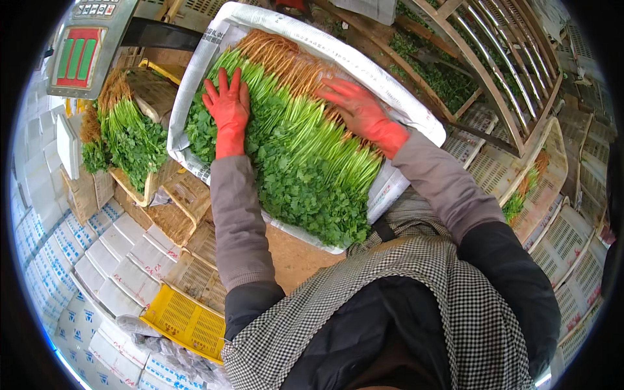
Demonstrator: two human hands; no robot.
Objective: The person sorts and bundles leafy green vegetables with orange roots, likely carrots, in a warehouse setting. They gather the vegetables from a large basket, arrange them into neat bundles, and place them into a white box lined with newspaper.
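Note:
Before me stands a white paper-lined box (404,97) filled with a layer of leafy green herbs that look like coriander (312,165). Their brown roots point to the far side and the leaves lie towards me. My left hand (229,109), in a red rubber glove, rests with fingers spread on the stems at the left part of the box. My right hand (363,109), gloved alike, lies flat across the roots and stem ends near the far right side. Neither hand is closed around anything. The underside of the bundles is hidden.
A scale's panel (78,53) stands at upper left. More rooted herb bunches (129,131) sit in a crate on the left. Stacked white foam boxes (122,268) and a yellow plastic crate (185,321) lie lower left. A metal-barred wooden frame (507,63) and plastic crates (560,243) stand right.

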